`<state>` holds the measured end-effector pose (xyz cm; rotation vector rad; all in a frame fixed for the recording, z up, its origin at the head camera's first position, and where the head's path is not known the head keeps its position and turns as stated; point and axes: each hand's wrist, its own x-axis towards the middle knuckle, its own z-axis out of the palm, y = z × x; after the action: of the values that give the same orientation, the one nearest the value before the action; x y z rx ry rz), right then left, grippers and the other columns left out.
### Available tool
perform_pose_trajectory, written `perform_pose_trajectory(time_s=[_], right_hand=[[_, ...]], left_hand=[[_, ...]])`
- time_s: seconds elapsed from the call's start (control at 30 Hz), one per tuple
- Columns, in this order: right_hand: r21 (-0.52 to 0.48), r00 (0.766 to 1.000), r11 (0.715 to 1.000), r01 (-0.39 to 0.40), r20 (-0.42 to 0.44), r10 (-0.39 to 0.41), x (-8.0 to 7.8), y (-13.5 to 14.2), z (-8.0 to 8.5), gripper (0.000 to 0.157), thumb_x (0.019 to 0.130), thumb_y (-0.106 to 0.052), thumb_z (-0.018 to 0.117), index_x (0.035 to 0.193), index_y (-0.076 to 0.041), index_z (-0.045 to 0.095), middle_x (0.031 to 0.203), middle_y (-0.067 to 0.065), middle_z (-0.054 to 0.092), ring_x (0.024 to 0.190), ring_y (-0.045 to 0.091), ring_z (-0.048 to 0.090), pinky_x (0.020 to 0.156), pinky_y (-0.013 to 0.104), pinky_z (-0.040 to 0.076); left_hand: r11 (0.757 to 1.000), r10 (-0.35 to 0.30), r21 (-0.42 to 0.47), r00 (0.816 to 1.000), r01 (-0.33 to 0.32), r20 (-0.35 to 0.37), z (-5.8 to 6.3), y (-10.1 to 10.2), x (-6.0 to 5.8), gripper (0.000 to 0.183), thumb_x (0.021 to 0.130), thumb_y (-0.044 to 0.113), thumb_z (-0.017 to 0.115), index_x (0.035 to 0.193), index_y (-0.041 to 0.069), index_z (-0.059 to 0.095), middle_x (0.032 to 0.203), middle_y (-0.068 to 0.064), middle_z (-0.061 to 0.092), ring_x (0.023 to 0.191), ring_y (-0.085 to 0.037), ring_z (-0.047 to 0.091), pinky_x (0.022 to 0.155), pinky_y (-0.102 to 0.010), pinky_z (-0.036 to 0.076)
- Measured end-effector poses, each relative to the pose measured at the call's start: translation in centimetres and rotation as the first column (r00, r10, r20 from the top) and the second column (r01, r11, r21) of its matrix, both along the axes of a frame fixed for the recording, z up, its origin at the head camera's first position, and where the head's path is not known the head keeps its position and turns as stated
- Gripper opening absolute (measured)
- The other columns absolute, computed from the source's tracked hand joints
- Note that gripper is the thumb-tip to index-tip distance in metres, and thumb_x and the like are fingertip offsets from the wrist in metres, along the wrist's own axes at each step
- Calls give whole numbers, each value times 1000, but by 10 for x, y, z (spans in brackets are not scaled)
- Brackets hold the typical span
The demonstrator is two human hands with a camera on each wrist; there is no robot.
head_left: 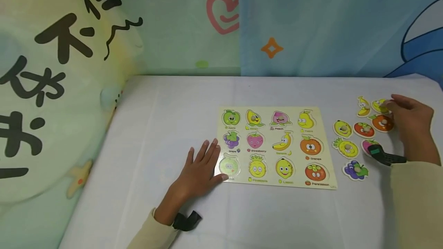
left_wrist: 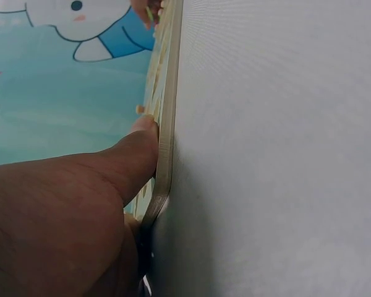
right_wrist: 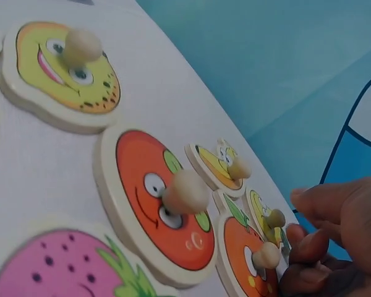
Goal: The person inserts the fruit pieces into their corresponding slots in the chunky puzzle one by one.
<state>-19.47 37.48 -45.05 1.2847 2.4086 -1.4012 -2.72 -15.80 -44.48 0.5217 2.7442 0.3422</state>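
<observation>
A fruit puzzle board [head_left: 268, 159] with printed fruit pictures lies flat on the table. My left hand [head_left: 199, 170] rests at its lower left corner with fingers spread and straight. In the left wrist view its thumb [left_wrist: 139, 148] touches the board's edge, and a small knob [left_wrist: 140, 109] stands up beyond it. Over at the right, my right hand [head_left: 413, 120] reaches to a yellow-green fruit piece [head_left: 377, 105]. In the right wrist view the hand's fingers [right_wrist: 328, 207] are loosely bent beside that piece's knob [right_wrist: 275, 218], apart from it.
Knobbed pieces lie around the right hand: banana [head_left: 363, 107], orange [head_left: 382, 124], persimmon [head_left: 363, 129], lemon [head_left: 342, 129], pineapple [head_left: 347, 149] and grapes [head_left: 356, 170]. The right wrist strap [head_left: 385, 156] partly hides a strawberry piece [head_left: 367, 144]. Printed curtains [head_left: 328, 22] stand behind the table.
</observation>
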Motion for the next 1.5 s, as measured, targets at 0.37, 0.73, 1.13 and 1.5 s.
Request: perform_pose_trajectory(time_s=[0.37, 0.73, 1.13, 1.5], right_hand=[[75, 992, 991, -109, 69, 103, -2, 0, 0, 58, 99, -41, 48, 152, -23, 34, 158, 3, 27, 123, 19, 41, 107, 30, 34], [174, 963, 950, -260, 116, 243, -13, 25, -31, 72, 92, -56, 53, 149, -14, 41, 139, 15, 43, 100, 25, 48, 76, 29, 44], [222, 933, 907, -357, 124, 337, -9, 15, -20, 62, 100, -44, 45, 146, -2, 42, 143, 26, 40, 102, 34, 48, 61, 24, 41], [333, 860, 802, -497, 64, 506, -1, -16, 18, 52, 102, -31, 48, 133, 10, 52, 128, 34, 50, 107, 45, 51, 53, 14, 37]], left_hand=[[1000, 3, 0, 1000, -3, -6, 0, -1, 0, 84, 95, 56, 50, 156, 9, 16, 163, -6, 6, 148, -27, 0, 113, -59, 4], [1000, -3, 9, 1000, 3, -9, -1, 0, 0, 84, 95, 56, 50, 156, 9, 16, 163, -5, 5, 148, -27, -1, 113, -59, 3], [1000, -4, 12, 1000, 4, -3, 1, 0, -1, 84, 95, 56, 51, 156, 8, 17, 163, -6, 7, 148, -28, 1, 113, -60, 4], [1000, 1, 22, 1000, -1, 2, 0, -1, 0, 84, 95, 55, 51, 156, 8, 18, 163, -6, 6, 148, -27, 0, 113, -59, 3]])
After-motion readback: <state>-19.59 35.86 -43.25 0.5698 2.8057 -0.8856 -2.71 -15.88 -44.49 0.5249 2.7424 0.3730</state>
